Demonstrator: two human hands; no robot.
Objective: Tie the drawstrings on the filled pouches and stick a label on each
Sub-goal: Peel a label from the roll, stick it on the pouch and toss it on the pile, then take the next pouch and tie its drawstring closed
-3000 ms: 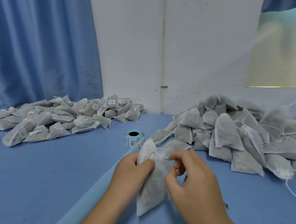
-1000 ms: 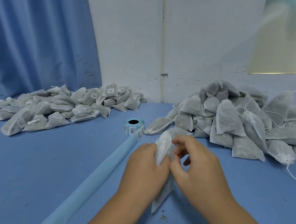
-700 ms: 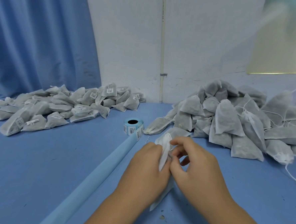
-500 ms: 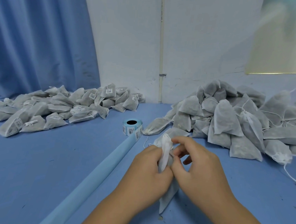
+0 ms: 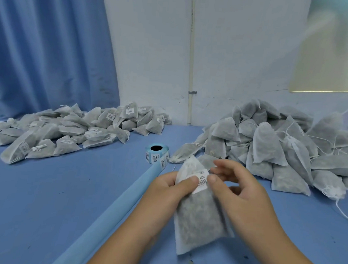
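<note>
Pouch (image 5: 200, 219), filled with dark dried matter, is held upright low in the middle of the view, just above the blue table cover (image 5: 32, 204). Its gathered neck points up and away from the person. The left hand (image 5: 165, 194) grips it from the left side, with the thumb laid across the front and the fingers wrapped behind. A white barcode label (image 5: 202, 180) lies slanted across the upper front of the pouch, right beside that thumb tip. The right hand (image 5: 240, 197) sits close on the other side. Its thumb presses on the right end of the label, and its other fingers are loosely bent above and to the right. Whether those fingers touch the pouch is not clear. The two hands are close together, with only the label's width between the thumbs.

Just behind the pouch stands a roll of labels (image 5: 157, 154) on its end, with a strip of barcode stickers hanging off it. The roll rests at the far tip of a long pale-blue tube (image 5: 119, 210) that runs diagonally across the table. To the left, well apart, lies a spread of labelled pouches (image 5: 67, 129). To the right a taller heap of unlabelled pouches (image 5: 280, 150) is piled against the white wall (image 5: 153, 49), with loose strings trailing from it. A blue curtain (image 5: 48, 42) hangs at the back left.
</note>
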